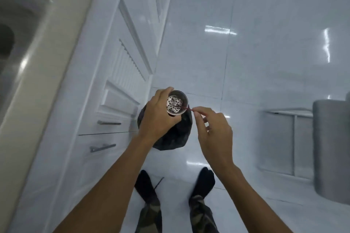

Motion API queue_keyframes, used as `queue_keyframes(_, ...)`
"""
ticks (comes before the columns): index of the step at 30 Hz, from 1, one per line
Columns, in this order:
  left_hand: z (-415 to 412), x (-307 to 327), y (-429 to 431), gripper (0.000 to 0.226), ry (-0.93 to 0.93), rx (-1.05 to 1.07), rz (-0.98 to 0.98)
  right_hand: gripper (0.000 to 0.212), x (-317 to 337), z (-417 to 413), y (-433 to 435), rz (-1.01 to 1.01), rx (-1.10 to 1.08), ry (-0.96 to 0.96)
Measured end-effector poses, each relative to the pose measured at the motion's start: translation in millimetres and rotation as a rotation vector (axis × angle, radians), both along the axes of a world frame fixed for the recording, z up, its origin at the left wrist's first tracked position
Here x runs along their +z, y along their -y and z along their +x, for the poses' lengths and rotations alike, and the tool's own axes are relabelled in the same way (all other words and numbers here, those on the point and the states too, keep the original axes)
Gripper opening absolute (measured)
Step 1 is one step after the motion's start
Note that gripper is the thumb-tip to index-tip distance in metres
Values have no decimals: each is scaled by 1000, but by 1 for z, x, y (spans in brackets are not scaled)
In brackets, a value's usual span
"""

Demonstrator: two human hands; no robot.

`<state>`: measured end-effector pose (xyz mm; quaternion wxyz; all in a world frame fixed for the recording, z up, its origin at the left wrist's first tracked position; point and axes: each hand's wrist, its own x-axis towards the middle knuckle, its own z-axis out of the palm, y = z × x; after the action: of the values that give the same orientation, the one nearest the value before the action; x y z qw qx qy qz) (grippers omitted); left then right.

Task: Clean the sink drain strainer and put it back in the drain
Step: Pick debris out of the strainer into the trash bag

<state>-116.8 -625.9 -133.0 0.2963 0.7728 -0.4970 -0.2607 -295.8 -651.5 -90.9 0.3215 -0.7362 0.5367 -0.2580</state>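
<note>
While our left hand [157, 117] clamps the strainer [177, 103] over the black bag [176, 134], right hand [214, 134] pinches a red pick [187, 108]; slip risks debris scattering onto floor [246, 62].

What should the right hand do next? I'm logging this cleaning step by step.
Probably draw the thin red strand out and drop it: the right hand pinches it at the strainer rim, which the left hand holds over the black bag.
</note>
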Motion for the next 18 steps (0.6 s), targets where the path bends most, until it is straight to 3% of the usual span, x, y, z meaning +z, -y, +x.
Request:
queue_keyframes(4, -13, -110, -10, 81, 100, -66, 55, 18, -99, -10, -6, 35, 28, -98)
queue_keyframes(9, -12, -211, -39, 81, 81, -93, 132, 25, -201, -5, -38, 101, 93, -157)
queue_keyframes(18, 0, -293, -86, 84, 91, -84, 229, 23, -304, 11, -63, -13, 155, -240)
